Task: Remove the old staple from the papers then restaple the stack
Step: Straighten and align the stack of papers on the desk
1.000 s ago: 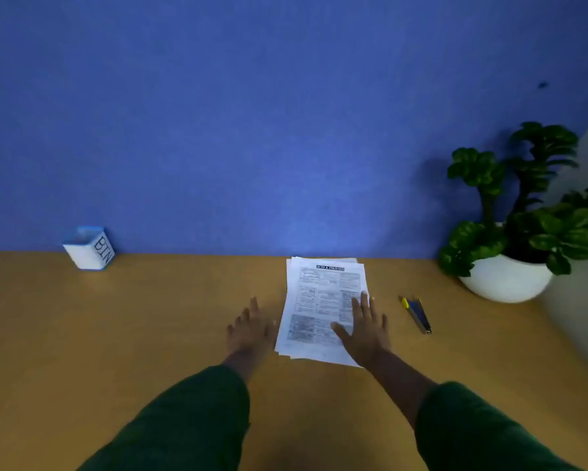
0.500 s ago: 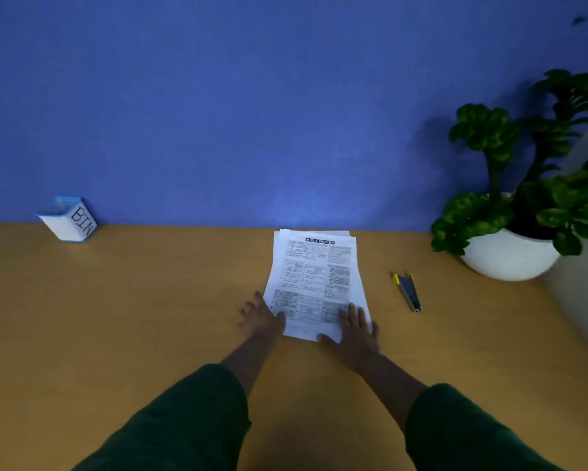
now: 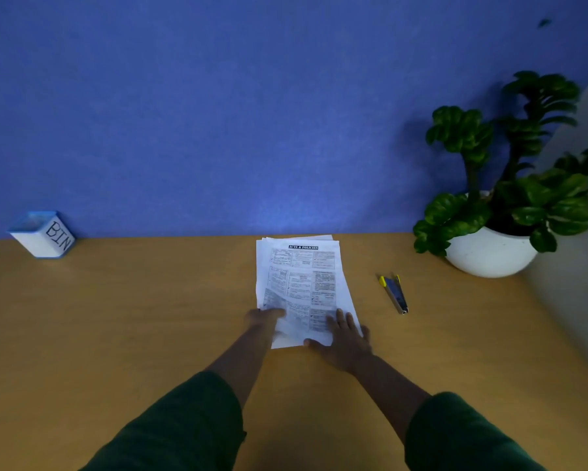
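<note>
A stack of printed white papers [image 3: 301,280] lies in the middle of the wooden desk [image 3: 133,317], its far end close to the blue wall. My left hand [image 3: 262,317] is at the stack's near left corner, thumb on top and fingers seemingly tucked under the slightly raised edge. Flat on the near right corner rests my right hand [image 3: 347,339], fingers straight. A small blue and yellow stapler [image 3: 395,294] sits on the desk to the right of the papers, apart from both hands. No staple can be made out on the papers.
A white and blue box marked BIN [image 3: 43,234] stands at the far left against the wall. A white pot [image 3: 486,256] with a leafy green plant occupies the far right corner, beside a grey side wall.
Both hands slid back toward me to the papers' near end. My left hand moved from the desk beside the stack onto its near left corner and took hold of it.
</note>
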`<move>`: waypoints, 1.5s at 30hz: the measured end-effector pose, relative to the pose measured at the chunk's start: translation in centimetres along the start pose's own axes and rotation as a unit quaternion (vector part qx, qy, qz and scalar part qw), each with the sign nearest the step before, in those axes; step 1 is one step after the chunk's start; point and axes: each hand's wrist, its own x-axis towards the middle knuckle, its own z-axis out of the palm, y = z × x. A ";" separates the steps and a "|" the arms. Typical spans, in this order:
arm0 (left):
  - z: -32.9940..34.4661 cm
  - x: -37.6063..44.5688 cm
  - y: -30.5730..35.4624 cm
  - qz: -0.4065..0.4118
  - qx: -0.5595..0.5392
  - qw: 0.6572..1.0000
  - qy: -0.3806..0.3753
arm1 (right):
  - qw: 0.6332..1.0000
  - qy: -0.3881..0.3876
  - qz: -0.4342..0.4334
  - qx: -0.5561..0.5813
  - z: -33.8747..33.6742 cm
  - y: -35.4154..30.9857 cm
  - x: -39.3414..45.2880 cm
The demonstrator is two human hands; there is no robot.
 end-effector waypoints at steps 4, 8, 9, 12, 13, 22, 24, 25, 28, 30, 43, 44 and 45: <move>-0.5 -0.8 -0.3 0.079 0.209 0.972 0.075 | 1.000 -0.001 -0.002 0.015 0.2 -0.5 -0.7; -0.9 -1.4 0.0 0.059 0.250 0.963 0.084 | 1.000 -0.004 -0.001 0.026 0.5 -0.6 -1.1; -0.8 -1.1 0.0 0.049 0.212 0.974 0.070 | 1.000 -0.003 -0.003 0.027 0.6 -0.5 -1.1; -1.3 -0.2 0.2 0.046 0.102 0.993 0.031 | 0.999 -0.001 -0.009 0.037 0.6 -1.0 -1.5; -1.9 -1.3 0.6 0.044 0.070 0.996 0.016 | 0.999 -0.006 -0.009 0.043 0.5 -1.3 -1.8; -5.4 -3.2 0.6 0.088 0.082 0.993 -0.018 | 0.995 -0.035 -0.013 0.093 1.2 -2.7 -3.0; -6.4 -3.5 1.3 0.191 0.165 0.968 0.018 | 0.969 -0.036 -0.015 0.245 0.4 -3.6 -3.9; -6.9 -3.6 2.0 0.250 0.212 0.944 0.036 | 0.937 -0.037 -0.019 0.346 -0.2 -4.2 -4.4; -8.9 -4.0 4.1 0.387 0.332 0.853 0.114 | 0.835 -0.028 -0.016 0.549 -3.0 -5.9 -5.3; -10.6 -3.7 5.2 0.444 0.357 0.808 0.149 | 0.771 -0.034 0.007 0.636 -4.5 -5.9 -4.4; -19.8 1.8 -0.8 0.563 0.578 0.584 0.092 | 0.794 -0.044 0.114 0.595 -0.7 -4.5 -3.1; -19.7 1.7 -1.7 0.487 0.628 0.604 0.064 | 0.814 -0.039 0.137 0.563 0.0 -4.5 -3.0; -19.6 1.6 -2.6 0.410 0.671 0.617 0.034 | 0.828 -0.032 0.159 0.536 0.6 -4.6 -2.9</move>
